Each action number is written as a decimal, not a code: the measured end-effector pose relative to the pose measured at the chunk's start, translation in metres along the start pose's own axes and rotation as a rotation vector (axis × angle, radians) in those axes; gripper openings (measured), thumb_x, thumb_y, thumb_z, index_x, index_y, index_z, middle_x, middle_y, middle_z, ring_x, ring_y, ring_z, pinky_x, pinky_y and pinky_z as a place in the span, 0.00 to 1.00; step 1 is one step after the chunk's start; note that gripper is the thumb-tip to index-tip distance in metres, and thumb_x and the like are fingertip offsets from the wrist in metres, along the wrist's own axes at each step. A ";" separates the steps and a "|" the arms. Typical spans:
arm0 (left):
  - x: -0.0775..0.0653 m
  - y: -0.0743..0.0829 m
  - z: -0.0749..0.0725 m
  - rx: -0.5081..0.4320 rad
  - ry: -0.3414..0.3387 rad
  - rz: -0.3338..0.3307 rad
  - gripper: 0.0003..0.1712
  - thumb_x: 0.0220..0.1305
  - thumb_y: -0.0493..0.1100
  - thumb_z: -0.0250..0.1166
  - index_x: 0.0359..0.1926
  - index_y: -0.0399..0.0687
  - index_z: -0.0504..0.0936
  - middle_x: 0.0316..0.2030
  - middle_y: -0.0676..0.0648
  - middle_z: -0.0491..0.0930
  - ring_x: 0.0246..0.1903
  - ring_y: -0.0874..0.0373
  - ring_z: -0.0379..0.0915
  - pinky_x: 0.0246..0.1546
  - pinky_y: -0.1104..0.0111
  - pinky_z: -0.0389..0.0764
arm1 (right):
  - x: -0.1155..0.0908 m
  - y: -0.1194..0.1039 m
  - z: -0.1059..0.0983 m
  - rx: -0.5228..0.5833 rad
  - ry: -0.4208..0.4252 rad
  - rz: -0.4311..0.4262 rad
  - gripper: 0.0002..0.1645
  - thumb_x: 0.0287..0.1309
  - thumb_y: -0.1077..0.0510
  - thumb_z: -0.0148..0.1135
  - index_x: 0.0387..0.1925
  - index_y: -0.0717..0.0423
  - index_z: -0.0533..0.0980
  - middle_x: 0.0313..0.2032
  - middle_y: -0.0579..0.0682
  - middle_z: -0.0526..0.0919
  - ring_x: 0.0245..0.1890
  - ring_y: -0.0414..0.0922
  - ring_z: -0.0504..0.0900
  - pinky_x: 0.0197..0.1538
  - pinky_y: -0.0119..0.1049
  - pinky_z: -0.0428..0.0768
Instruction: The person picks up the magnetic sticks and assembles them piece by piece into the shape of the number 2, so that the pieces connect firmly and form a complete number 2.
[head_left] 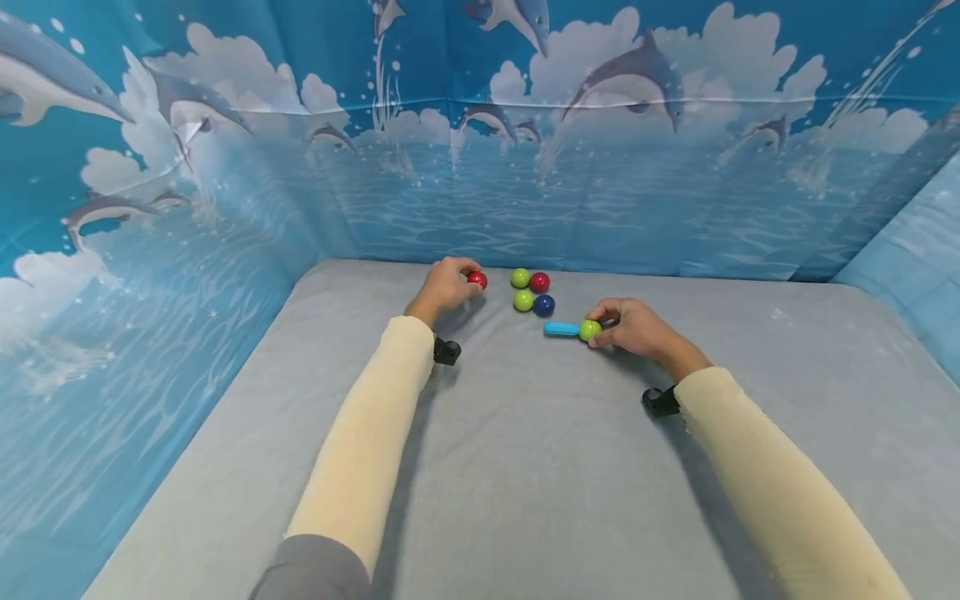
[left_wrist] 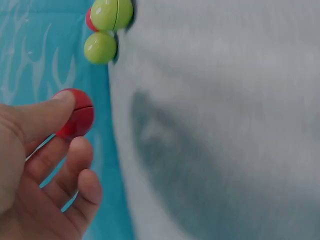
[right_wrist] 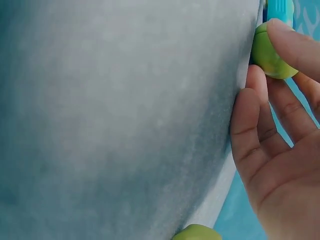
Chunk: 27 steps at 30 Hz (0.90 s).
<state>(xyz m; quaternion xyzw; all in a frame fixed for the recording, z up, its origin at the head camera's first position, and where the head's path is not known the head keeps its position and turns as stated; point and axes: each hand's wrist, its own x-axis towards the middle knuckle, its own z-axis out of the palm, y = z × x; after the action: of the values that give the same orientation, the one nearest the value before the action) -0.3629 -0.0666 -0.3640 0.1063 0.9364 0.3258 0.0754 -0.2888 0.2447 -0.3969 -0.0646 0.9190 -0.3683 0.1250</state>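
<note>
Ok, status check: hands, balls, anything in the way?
Left hand pinching red ball. Right hand pinching green ball, blue bar beside it. Four-ball cluster between hands; nothing visibly blocking.

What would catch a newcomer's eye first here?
Probably the blue dolphin curtain behind the grey cloth. Next, the left hand pinching a red ball, and the right hand pinching a green ball at one end of a blue bar. Between the hands sit two green balls, another red ball and a dark blue ball.

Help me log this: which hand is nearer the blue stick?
Right: the right hand is just right of the blue stick; the left hand is farther off, beyond its left end.
</note>
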 end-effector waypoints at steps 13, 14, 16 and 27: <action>-0.037 -0.003 -0.018 -0.145 -0.133 0.036 0.23 0.61 0.42 0.71 0.57 0.50 0.80 0.55 0.45 0.79 0.53 0.50 0.77 0.47 0.63 0.80 | -0.003 -0.010 0.002 -0.078 -0.011 -0.078 0.20 0.63 0.60 0.65 0.56 0.58 0.75 0.59 0.64 0.77 0.55 0.59 0.79 0.49 0.44 0.82; -0.039 -0.004 -0.015 -0.157 -0.137 0.037 0.23 0.61 0.42 0.71 0.57 0.50 0.80 0.55 0.45 0.78 0.53 0.50 0.78 0.46 0.64 0.81 | -0.003 -0.009 0.002 -0.074 -0.012 -0.083 0.20 0.63 0.60 0.65 0.56 0.58 0.76 0.59 0.63 0.77 0.56 0.60 0.79 0.50 0.46 0.81; -0.043 -0.006 -0.008 -0.164 -0.149 0.040 0.23 0.61 0.41 0.71 0.58 0.50 0.80 0.56 0.45 0.78 0.52 0.50 0.79 0.44 0.65 0.81 | -0.003 -0.006 0.001 -0.054 -0.011 -0.081 0.19 0.63 0.60 0.65 0.55 0.57 0.76 0.59 0.63 0.77 0.56 0.59 0.79 0.51 0.46 0.81; -0.054 -0.022 0.012 -0.219 -0.134 0.112 0.26 0.65 0.46 0.68 0.63 0.48 0.78 0.55 0.44 0.81 0.46 0.51 0.79 0.36 0.69 0.79 | 0.000 0.000 -0.002 0.031 -0.038 -0.064 0.18 0.60 0.59 0.68 0.51 0.58 0.78 0.57 0.62 0.78 0.53 0.54 0.78 0.43 0.35 0.79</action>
<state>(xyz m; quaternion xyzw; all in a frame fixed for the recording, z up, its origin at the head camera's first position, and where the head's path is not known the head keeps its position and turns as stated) -0.3111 -0.0894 -0.3832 0.1711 0.8806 0.4221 0.1304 -0.2896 0.2464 -0.3956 -0.0988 0.9082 -0.3849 0.1314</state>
